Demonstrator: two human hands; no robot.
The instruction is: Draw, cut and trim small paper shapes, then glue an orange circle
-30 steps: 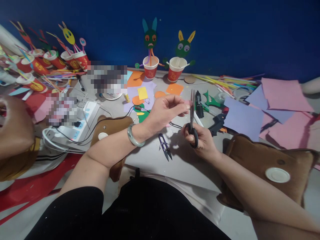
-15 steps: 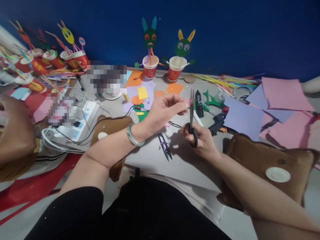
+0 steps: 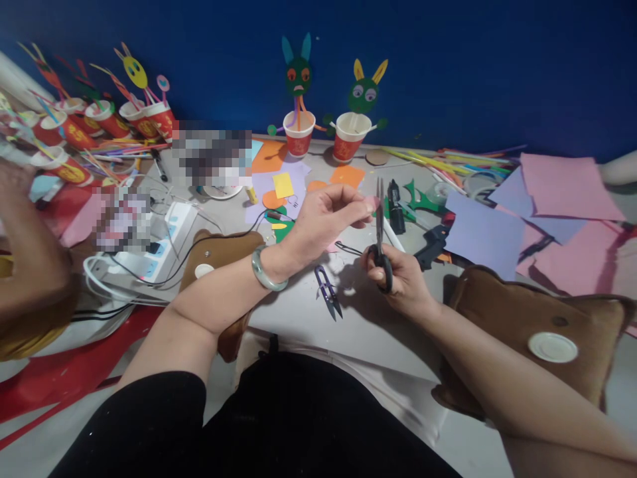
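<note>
Between thumb and fingertips, my left hand (image 3: 331, 216) pinches a small piece of pink paper (image 3: 373, 201), mostly covered by the fingers. My right hand (image 3: 403, 275) grips black-handled scissors (image 3: 380, 229), blades pointing up right beside the pink paper; the blades look nearly closed. Below, on the table, lie thread snips (image 3: 328, 293) with dark blades. A black marker (image 3: 396, 206) and a black glue gun (image 3: 432, 245) lie just beyond the scissors. Green paper scraps (image 3: 284, 232) and a yellow paper square (image 3: 284, 186) sit past my left hand.
Two red paper cups (image 3: 299, 136) with green paper heads stand along the blue wall. Purple paper (image 3: 485, 232) and pink paper (image 3: 572, 186) lie at right, near a brown cushion (image 3: 542, 338). At left are a power strip (image 3: 172, 239), more decorated cups and another person's arm (image 3: 34, 239).
My hands, the scissors and the pink paper have hardly moved. At the left edge, the other person's arm has shifted and now reaches farther up over the table.
</note>
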